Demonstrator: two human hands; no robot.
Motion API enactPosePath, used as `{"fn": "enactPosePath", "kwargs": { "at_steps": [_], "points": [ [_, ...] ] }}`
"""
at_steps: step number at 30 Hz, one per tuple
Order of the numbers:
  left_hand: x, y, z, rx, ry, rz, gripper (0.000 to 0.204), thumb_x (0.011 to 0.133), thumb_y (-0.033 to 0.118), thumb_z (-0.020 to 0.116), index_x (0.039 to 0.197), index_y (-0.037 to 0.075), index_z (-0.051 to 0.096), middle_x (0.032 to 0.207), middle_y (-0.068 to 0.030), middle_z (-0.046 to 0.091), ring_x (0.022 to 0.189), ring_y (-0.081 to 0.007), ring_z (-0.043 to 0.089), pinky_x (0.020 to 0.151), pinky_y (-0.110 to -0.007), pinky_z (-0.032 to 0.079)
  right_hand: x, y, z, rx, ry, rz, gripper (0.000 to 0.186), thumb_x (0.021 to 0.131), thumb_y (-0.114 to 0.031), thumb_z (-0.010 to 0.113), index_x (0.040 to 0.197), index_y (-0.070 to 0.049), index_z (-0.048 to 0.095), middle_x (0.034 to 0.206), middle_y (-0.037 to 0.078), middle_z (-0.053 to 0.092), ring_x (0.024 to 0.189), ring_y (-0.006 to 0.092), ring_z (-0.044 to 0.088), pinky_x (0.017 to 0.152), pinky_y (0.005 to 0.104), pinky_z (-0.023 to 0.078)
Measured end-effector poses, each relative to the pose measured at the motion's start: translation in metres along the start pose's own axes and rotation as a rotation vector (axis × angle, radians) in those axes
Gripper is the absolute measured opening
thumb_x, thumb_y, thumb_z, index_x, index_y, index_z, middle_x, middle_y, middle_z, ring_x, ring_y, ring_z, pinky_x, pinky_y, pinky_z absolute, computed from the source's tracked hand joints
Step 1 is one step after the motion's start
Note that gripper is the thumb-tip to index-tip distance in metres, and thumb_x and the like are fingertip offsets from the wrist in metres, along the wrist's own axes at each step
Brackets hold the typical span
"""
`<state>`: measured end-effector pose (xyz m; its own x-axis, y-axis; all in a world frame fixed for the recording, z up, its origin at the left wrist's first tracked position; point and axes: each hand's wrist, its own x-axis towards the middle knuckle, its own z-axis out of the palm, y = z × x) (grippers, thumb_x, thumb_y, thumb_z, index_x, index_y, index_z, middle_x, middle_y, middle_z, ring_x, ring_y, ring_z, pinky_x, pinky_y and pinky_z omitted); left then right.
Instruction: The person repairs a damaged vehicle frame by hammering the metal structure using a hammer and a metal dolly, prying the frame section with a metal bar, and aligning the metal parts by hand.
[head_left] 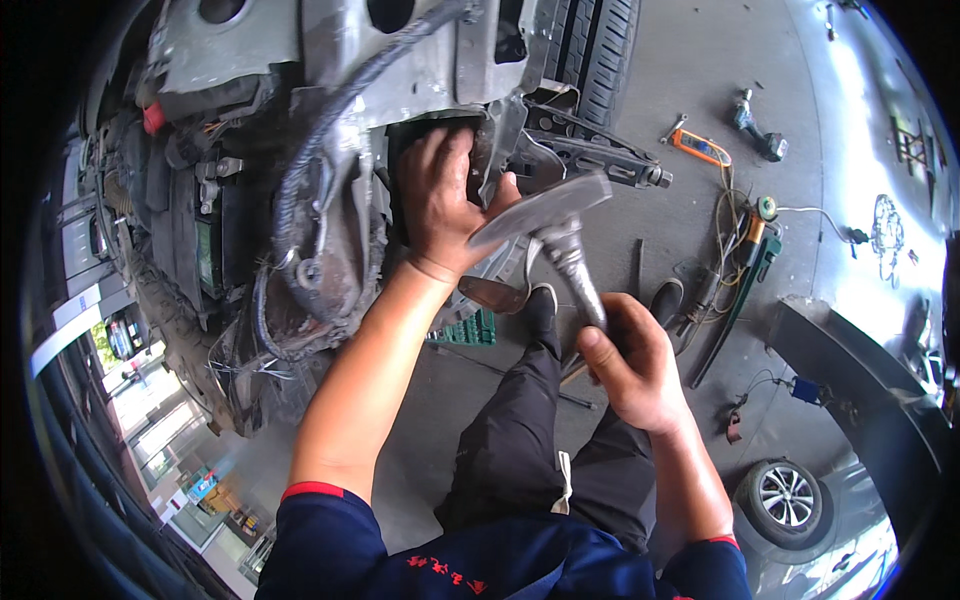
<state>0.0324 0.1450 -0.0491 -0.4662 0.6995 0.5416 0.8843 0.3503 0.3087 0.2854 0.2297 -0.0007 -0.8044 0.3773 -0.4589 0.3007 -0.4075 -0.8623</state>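
My left hand [440,195] reaches into a dark opening in the bare metal front frame [425,112] of a vehicle. Its fingers are stretched upward and its thumb is spread to the right; the fingertips lie partly in shadow, and anything behind them is hidden. My right hand [637,368] is closed round the metal handle of a hammer [572,262]. The hammer's long, flat head is slightly blurred and slants just right of my left hand, overlapping its thumb side in view. A thick braided cable [318,150] bends down the frame to the left.
A tyre [595,60] and a dark metal bracket [590,155] are beyond the hammer. On the floor at right lie a cordless power tool [757,128], an orange device [700,147], a green pipe wrench [752,285] and a loose wheel [785,503]. A green crate [470,330] stands below the frame.
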Motion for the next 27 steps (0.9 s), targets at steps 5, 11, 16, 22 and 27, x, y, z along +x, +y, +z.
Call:
{"fn": "enactPosePath", "kwargs": {
  "at_steps": [5,11,16,22,27],
  "points": [
    [0.014,0.036,-0.006,-0.863,-0.053,-0.606,0.033,0.09,0.003,0.062,0.121,-0.004,0.056,0.107,-0.0059,0.065,0.093,-0.0116,0.059,0.085,-0.027,0.048,0.005,-0.004,-0.034,0.577,0.01,0.172,0.028,0.107,-0.03,0.047,0.111,-0.003,0.052,0.072,0.0,0.048,0.052,0.0054,0.039,0.044,0.0221,0.035],
    [0.026,0.056,0.001,-0.97,0.06,-0.728,0.037,0.084,0.008,0.059,0.118,-0.006,0.055,0.11,-0.0098,0.063,0.102,-0.0152,0.056,0.096,-0.029,0.042,0.011,-0.008,-0.075,0.823,0.11,0.129,0.031,0.109,-0.036,0.041,0.112,-0.007,0.052,0.072,-0.001,0.047,0.05,0.0046,0.035,0.041,0.0211,0.031],
    [0.018,0.053,0.004,-0.949,0.047,-0.683,0.044,0.082,0.008,0.057,0.123,-0.006,0.053,0.12,-0.0125,0.06,0.112,-0.0195,0.054,0.103,-0.032,0.038,0.008,0.019,-0.095,0.699,0.062,0.205,0.031,0.109,-0.035,0.042,0.109,-0.006,0.051,0.071,0.0,0.047,0.05,0.0052,0.036,0.041,0.0218,0.031],
    [0.012,0.048,-0.015,-1.071,-0.148,-0.632,0.068,0.086,0.009,0.056,0.147,-0.011,0.035,0.138,-0.0149,0.054,0.129,-0.0218,0.05,0.113,-0.034,0.033,-0.024,0.05,-0.112,0.457,0.083,0.406,0.028,0.107,-0.034,0.047,0.106,-0.006,0.052,0.067,0.0,0.045,0.05,0.0065,0.037,0.043,0.0227,0.032],
    [0.007,0.032,-0.024,-1.16,-0.147,-0.627,0.061,0.09,0.005,0.057,0.147,-0.007,0.038,0.139,-0.0122,0.054,0.127,-0.0188,0.05,0.112,-0.034,0.034,-0.058,0.099,-0.147,0.135,0.171,0.594,0.025,0.106,-0.03,0.049,0.096,-0.007,0.053,0.069,0.001,0.049,0.05,0.0092,0.043,0.043,0.0257,0.037]
  ]
}}
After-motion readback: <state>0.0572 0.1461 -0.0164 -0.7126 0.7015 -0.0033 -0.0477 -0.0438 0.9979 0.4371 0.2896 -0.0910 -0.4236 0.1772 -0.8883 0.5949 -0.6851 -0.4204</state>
